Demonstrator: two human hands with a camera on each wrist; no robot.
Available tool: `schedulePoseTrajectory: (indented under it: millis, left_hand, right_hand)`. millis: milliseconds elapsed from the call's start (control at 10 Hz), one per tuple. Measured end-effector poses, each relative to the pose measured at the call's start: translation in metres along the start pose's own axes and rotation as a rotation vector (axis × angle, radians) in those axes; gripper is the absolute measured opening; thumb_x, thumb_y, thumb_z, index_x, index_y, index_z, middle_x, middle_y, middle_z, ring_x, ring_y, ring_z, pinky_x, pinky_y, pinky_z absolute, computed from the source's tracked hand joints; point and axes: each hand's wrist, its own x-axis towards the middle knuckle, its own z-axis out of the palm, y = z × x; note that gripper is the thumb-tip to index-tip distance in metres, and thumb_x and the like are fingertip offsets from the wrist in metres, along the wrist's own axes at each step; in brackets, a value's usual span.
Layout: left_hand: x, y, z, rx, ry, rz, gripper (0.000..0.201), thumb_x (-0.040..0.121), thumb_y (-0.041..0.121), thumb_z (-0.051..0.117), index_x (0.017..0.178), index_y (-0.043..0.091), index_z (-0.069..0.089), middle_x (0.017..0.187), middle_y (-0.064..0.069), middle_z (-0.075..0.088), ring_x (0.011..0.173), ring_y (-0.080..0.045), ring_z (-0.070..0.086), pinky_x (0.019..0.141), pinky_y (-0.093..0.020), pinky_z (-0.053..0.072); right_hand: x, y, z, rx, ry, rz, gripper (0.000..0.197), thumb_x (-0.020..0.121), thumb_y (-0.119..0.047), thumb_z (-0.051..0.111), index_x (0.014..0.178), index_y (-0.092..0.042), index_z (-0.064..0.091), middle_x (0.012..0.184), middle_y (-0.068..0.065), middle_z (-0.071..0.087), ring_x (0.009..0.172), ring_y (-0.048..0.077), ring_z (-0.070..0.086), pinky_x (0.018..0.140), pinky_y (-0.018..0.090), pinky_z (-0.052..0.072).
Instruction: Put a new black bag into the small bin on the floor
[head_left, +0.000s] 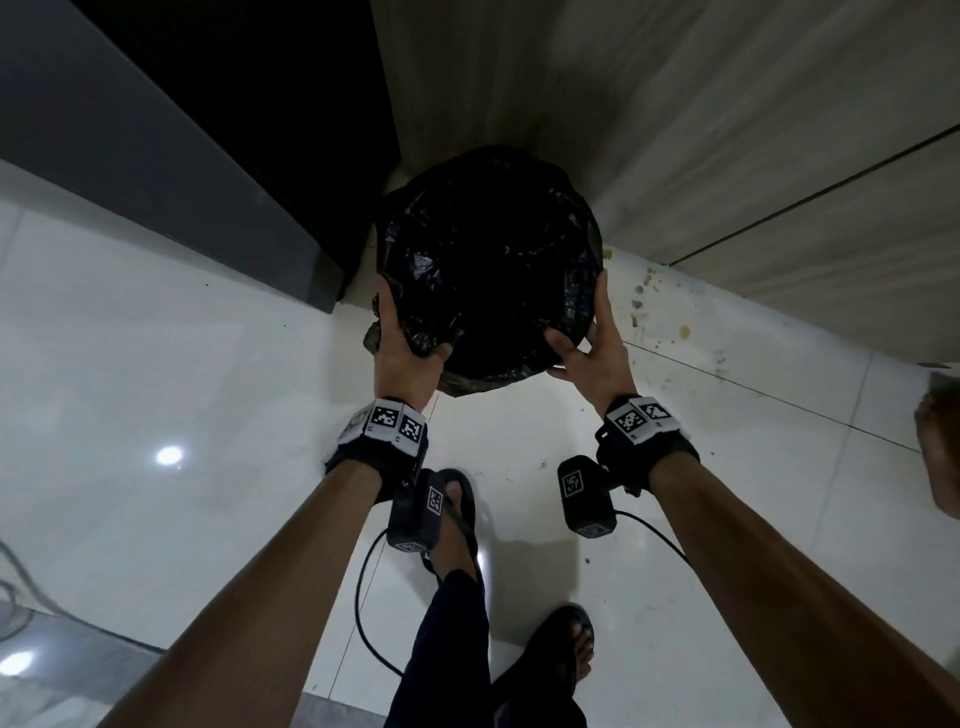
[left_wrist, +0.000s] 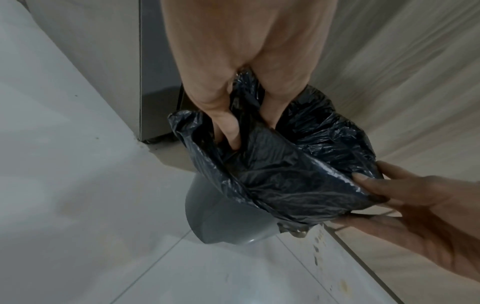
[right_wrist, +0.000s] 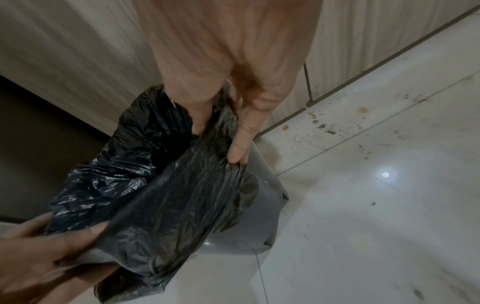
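two hands (head_left: 410, 343) (head_left: 592, 343) on one black bag (head_left: 488, 249) over one bin (left_wrist: 223, 222)

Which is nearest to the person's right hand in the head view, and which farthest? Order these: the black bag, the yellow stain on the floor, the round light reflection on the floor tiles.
Measured from the right hand:
1. Black bag: gripped at its edge, touching the hand.
2. Yellow stain: on the floor just to the hand's right, near the wall.
3. Light reflection: far across on the left floor tiles.

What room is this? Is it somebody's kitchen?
Maybe, but only indoors in a home is sure. There's a shiny white tiled floor with spill stains, wood-look cabinet panels, and a small grey bin.
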Motion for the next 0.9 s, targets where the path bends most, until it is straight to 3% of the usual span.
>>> schedulePoseTrajectory:
  millis: [100, 200, 300, 400, 500, 600, 700, 800, 900]
  left_hand:
    - [0.031, 0.013, -0.016, -0.019, -0.011, 0.033, 0.107, 0.079, -0.002, 0.069, 0.152, 0.028, -0.003, 0.155, -0.004, 0.03, 0.14, -0.021, 0.033, 0.111, -0.028, 0.028]
    - [0.061, 0.035, -0.034, -0.013, -0.012, 0.016, 0.108, 0.079, -0.004, 0.069, 0.152, 0.03, -0.003, 0.156, -0.002, 0.028, 0.142, -0.019, 0.03, 0.111, -0.028, 0.026]
    - [0.085, 0.054, -0.05, -0.02, -0.004, -0.026, 0.106, 0.082, -0.004, 0.066, 0.151, 0.036, -0.004, 0.156, -0.002, 0.028, 0.141, -0.021, 0.031, 0.112, -0.034, 0.028]
    - [0.095, 0.062, -0.062, -0.045, -0.022, -0.056, 0.105, 0.083, -0.008, 0.063, 0.15, 0.037, -0.004, 0.159, -0.003, 0.018, 0.144, -0.022, 0.024, 0.112, -0.036, 0.026]
    - [0.096, 0.061, -0.067, -0.04, -0.036, -0.066, 0.106, 0.083, -0.007, 0.065, 0.151, 0.035, -0.004, 0.16, -0.003, 0.012, 0.146, -0.021, 0.018, 0.114, -0.036, 0.023]
    - [0.097, 0.061, -0.067, -0.045, -0.039, -0.074, 0.108, 0.081, -0.006, 0.067, 0.151, 0.034, -0.005, 0.16, -0.003, 0.013, 0.146, -0.021, 0.018, 0.115, -0.036, 0.021]
    - [0.092, 0.063, -0.069, -0.041, 0.01, -0.095, 0.107, 0.081, 0.002, 0.07, 0.151, 0.037, -0.003, 0.16, -0.003, 0.017, 0.146, -0.024, 0.021, 0.116, -0.038, 0.022]
    - [0.075, 0.064, -0.073, -0.008, 0.043, -0.039, 0.108, 0.079, 0.01, 0.074, 0.151, 0.036, -0.003, 0.157, -0.005, 0.026, 0.143, -0.026, 0.029, 0.114, -0.038, 0.026]
    - [0.049, 0.063, -0.077, 0.024, 0.019, 0.069, 0.113, 0.073, 0.015, 0.079, 0.151, 0.037, 0.0, 0.154, -0.004, 0.034, 0.14, -0.024, 0.033, 0.113, -0.038, 0.028]
  right_hand:
    - [0.027, -0.022, 0.013, -0.02, -0.014, -0.026, 0.093, 0.091, -0.013, 0.064, 0.15, -0.047, 0.001, 0.153, 0.007, 0.038, 0.126, 0.028, 0.053, 0.08, 0.034, 0.06]
    - [0.053, -0.048, 0.029, -0.046, -0.025, -0.042, 0.095, 0.087, -0.018, 0.068, 0.149, -0.05, 0.002, 0.151, 0.006, 0.042, 0.129, 0.029, 0.051, 0.097, 0.052, 0.052]
    - [0.076, -0.069, 0.045, -0.044, -0.036, -0.018, 0.098, 0.086, -0.018, 0.069, 0.147, -0.053, 0.001, 0.148, 0.007, 0.046, 0.121, 0.032, 0.057, 0.094, 0.054, 0.053]
    - [0.091, -0.078, 0.054, -0.062, -0.041, -0.021, 0.097, 0.085, -0.018, 0.07, 0.145, -0.057, 0.004, 0.148, 0.006, 0.046, 0.126, 0.032, 0.053, 0.093, 0.055, 0.053]
    - [0.099, -0.078, 0.053, -0.032, -0.074, 0.028, 0.095, 0.089, -0.012, 0.066, 0.148, -0.052, 0.003, 0.153, 0.005, 0.039, 0.128, 0.031, 0.051, 0.087, 0.044, 0.058]
    - [0.098, -0.085, 0.051, -0.111, -0.098, 0.031, 0.096, 0.089, -0.02, 0.067, 0.145, -0.057, -0.003, 0.153, 0.002, 0.04, 0.127, 0.029, 0.051, 0.092, 0.047, 0.055]
    - [0.094, -0.093, 0.045, -0.26, -0.137, 0.028, 0.097, 0.086, -0.037, 0.069, 0.142, -0.06, -0.007, 0.153, 0.001, 0.039, 0.135, 0.032, 0.044, 0.106, 0.054, 0.043]
    - [0.079, -0.106, 0.036, -0.464, -0.105, -0.035, 0.095, 0.085, -0.047, 0.066, 0.151, -0.042, -0.002, 0.154, 0.006, 0.038, 0.137, 0.034, 0.04, 0.112, 0.046, 0.036]
    - [0.048, -0.115, 0.02, -0.567, -0.043, -0.181, 0.1, 0.079, -0.052, 0.07, 0.152, -0.039, 0.003, 0.155, 0.006, 0.035, 0.138, 0.033, 0.038, 0.109, 0.047, 0.039]
